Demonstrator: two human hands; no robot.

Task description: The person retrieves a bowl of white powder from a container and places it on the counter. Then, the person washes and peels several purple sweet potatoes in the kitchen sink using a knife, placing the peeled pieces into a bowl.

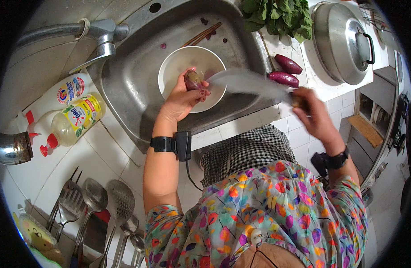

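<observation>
My left hand (179, 102) grips a purple sweet potato (193, 79) with a brownish patch at its upper end. It is over a white bowl (165, 88) of cloudy water, which sits in a stainless steel sink (135, 97). A purple piece shows dimly in the water. My right hand (315, 117) holds a large knife (249, 82) by its handle. The blade is blurred, and its tip points toward the sweet potato; whether they touch is unclear. Two glossy, deep-purple sweet potatoes (287, 64) lie on the white tiled counter to the sink's right.
Chopsticks (205, 32) and purple scraps lie in the sink, below the faucet (104, 37). Leafy greens (279, 16) and a lidded metal pot (341, 43) stand at the right. Soap bottles (78, 119) and metal kitchen utensils (120, 201) are on the left.
</observation>
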